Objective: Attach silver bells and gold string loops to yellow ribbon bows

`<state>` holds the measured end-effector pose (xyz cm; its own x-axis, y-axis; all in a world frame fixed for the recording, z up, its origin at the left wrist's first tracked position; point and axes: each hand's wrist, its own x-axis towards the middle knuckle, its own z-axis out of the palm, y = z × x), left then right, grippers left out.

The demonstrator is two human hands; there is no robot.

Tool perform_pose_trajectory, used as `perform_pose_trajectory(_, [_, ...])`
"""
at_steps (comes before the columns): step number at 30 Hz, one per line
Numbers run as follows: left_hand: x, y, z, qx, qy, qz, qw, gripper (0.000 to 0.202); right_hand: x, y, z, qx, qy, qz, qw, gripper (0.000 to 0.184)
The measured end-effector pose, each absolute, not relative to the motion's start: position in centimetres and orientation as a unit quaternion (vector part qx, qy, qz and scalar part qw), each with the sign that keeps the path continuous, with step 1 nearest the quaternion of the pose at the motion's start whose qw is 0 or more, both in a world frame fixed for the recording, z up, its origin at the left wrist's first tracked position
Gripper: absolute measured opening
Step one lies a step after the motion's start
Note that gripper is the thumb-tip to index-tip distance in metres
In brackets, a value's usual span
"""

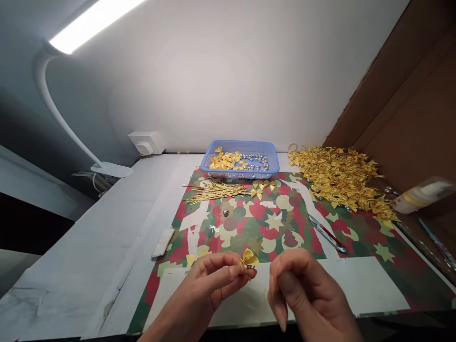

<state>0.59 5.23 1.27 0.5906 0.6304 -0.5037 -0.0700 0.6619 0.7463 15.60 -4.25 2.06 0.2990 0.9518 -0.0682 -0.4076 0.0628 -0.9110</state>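
My left hand point(210, 285) pinches a small yellow ribbon bow point(249, 258) between thumb and fingertips, low in the middle of the view. My right hand point(302, 289) hovers just right of it, fingers curled together and slightly blurred; whether it holds anything is hidden. Both hands are above a patterned red, green and cream sheet point(270, 228) on the table.
A blue basket point(239, 173) with yellow bows and silver bells stands at the back. Gold wire ties point(215, 191) lie in front of it. A heap of finished bows point(342, 178) lies at right, scissors point(327, 233) nearby. A desk lamp point(71, 123) stands at left, a bottle point(420, 194) at far right.
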Motion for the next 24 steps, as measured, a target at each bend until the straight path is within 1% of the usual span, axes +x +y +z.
perform_pose_trajectory(3, [0.3, 5.1, 1.1, 0.354, 0.395, 0.217, 0.820, 0.007, 16.1, -3.8, 1.5, -0.511, -0.376, 0.412, 0.653, 0.017])
perform_pose_trajectory(5, [0.2, 5.1, 0.9, 0.339, 0.403, 0.226, 0.820, 0.004, 15.8, -3.5, 0.5, -0.538, -0.452, 0.328, 0.632, 0.015])
perform_pose_trajectory(7, [0.2, 5.0, 0.7, 0.320, 0.415, 0.240, 0.817, 0.003, 15.3, -3.1, -0.7, -0.555, -0.526, 0.253, 0.593, 0.018])
perform_pose_trajectory(10, [0.2, 4.9, 0.6, 0.310, 0.418, 0.252, 0.816, 0.003, 14.9, -2.6, -2.4, -0.577, -0.598, 0.189, 0.523, 0.023])
perform_pose_trajectory(14, [0.4, 4.8, 0.8, 0.332, 0.437, 0.247, 0.799, 0.005, 14.7, -2.4, -3.4, -0.614, -0.653, 0.063, 0.439, 0.026])
perform_pose_trajectory(17, [0.5, 4.8, 1.1, 0.362, 0.442, 0.247, 0.783, 0.009, 14.6, -2.3, -3.5, -0.635, -0.660, -0.013, 0.402, 0.027])
perform_pose_trajectory(20, [0.6, 4.8, 1.3, 0.367, 0.433, 0.245, 0.786, 0.010, 14.7, -2.2, -3.4, -0.642, -0.660, -0.035, 0.389, 0.030])
perform_pose_trajectory(24, [0.7, 4.7, 0.9, 0.343, 0.423, 0.242, 0.803, 0.012, 14.9, -2.1, -3.1, -0.630, -0.672, 0.040, 0.388, 0.027])
